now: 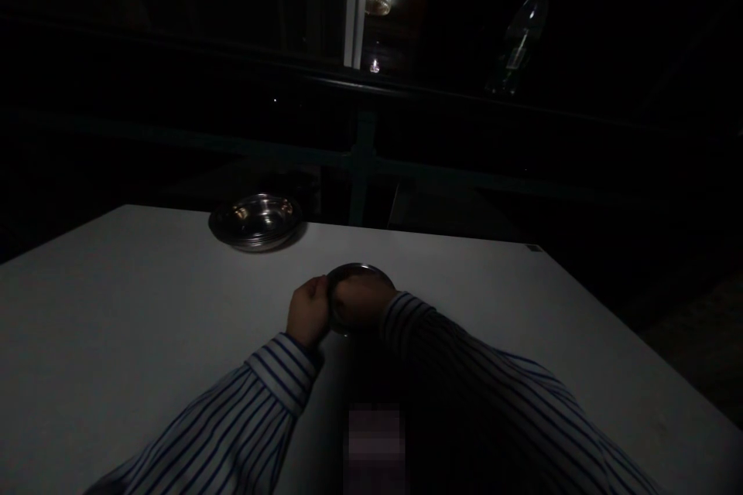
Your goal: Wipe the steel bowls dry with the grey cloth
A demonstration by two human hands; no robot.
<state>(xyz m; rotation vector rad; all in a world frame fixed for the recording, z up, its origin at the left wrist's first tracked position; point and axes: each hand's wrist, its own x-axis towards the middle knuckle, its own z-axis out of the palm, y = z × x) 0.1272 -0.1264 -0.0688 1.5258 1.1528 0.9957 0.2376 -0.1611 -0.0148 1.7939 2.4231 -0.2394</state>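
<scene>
The left hand [309, 312] clasped a metal bowl [352, 271] by its rim over a white table [174, 294] — the right hand [365, 300] reached inside, its grip unreadable. Beyond them, stacked bowls [255, 223] sat leftward — a bottle [522, 39] rightward, in darkness.

Long, cuffed sleeves [226, 418] are pale with dark blue stripes.

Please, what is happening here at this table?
At a smooth white table, a person's left hand holds the edge of a round, shiny metal bowl. The right hand reaches into it, its action too dark to see. A stack of wide silvery metal bowls stands farther left, near the far edge.
</scene>
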